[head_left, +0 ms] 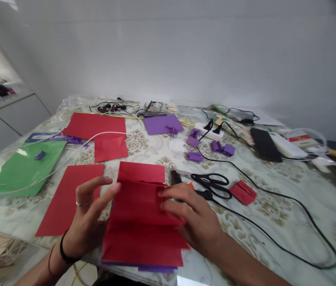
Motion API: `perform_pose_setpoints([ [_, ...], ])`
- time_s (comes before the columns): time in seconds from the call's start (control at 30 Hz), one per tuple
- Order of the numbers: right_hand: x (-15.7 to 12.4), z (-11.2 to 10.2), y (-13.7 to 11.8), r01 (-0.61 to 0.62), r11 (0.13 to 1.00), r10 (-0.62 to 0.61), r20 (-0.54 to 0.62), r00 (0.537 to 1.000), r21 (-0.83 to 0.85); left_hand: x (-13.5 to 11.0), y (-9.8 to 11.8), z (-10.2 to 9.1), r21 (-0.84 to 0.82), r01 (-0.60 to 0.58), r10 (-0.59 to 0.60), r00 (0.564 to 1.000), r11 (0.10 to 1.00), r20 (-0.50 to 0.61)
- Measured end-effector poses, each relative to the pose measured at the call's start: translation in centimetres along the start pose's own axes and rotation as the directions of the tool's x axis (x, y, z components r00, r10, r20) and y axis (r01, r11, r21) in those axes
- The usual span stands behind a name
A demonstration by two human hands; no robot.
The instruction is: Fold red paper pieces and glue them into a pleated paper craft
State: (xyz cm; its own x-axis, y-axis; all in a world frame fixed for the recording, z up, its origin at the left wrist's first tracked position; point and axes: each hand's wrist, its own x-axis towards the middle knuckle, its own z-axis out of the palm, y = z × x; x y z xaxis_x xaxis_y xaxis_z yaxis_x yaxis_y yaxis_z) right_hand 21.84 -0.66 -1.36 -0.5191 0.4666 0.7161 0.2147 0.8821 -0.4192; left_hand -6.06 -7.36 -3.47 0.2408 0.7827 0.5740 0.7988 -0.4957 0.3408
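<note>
A sheet of red paper [144,206] with several crosswise creases lies in front of me near the table's front edge, with purple paper [157,269] showing under its lower edge. At its upper left edge is my left hand [92,206], thumb and index finger apart, the fingertip touching or just beside the paper. My right hand [191,212] grips the paper's right side, fingertips on top; its thumb is hidden. Just beyond this hand are black-handled scissors [211,182] and a black glue gun [176,177], partly covered by the hand.
Red sheets [69,198] and a green sheet [21,167] lie on the left. Folded purple pieces [195,156], a white power strip [209,131] and a purple sheet [163,124] are farther back. A black cable [275,193] loops across the right, near a black phone [265,143].
</note>
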Motion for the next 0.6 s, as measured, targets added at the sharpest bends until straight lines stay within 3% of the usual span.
perform_pose_setpoints([
  [0.07,-0.8,0.3,0.2,0.135,0.977,-0.125,0.068,0.99,-0.166,0.4,-0.2,-0.2,0.086,-0.084,0.088,0.995,0.993,-0.04],
  [0.13,-2.1,0.9,0.5,0.173,0.954,-0.132,0.176,0.975,-0.243,0.5,-0.8,-0.3,0.096,-0.174,0.166,0.983,0.98,0.081],
  [0.23,-3.7,1.3,0.5,0.181,0.959,-0.108,0.304,0.947,-0.22,0.1,-1.8,-1.1,-0.039,-0.203,0.206,0.929,0.978,0.307],
  [0.3,-4.0,0.9,0.1,0.136,0.979,-0.084,0.301,0.95,-0.155,-0.2,-2.3,-1.9,-0.112,-0.169,0.199,0.908,0.979,0.369],
  [0.47,-2.1,-0.2,-1.0,-0.107,0.992,0.113,0.095,0.989,-0.065,0.6,-1.7,-3.1,-0.191,-0.065,0.138,0.907,0.979,0.397],
  [0.6,-0.6,1.2,-0.2,-0.21,0.977,0.215,0.16,0.963,-0.048,2.1,-0.7,-1.6,-0.165,-0.095,0.152,0.913,0.982,0.38],
])
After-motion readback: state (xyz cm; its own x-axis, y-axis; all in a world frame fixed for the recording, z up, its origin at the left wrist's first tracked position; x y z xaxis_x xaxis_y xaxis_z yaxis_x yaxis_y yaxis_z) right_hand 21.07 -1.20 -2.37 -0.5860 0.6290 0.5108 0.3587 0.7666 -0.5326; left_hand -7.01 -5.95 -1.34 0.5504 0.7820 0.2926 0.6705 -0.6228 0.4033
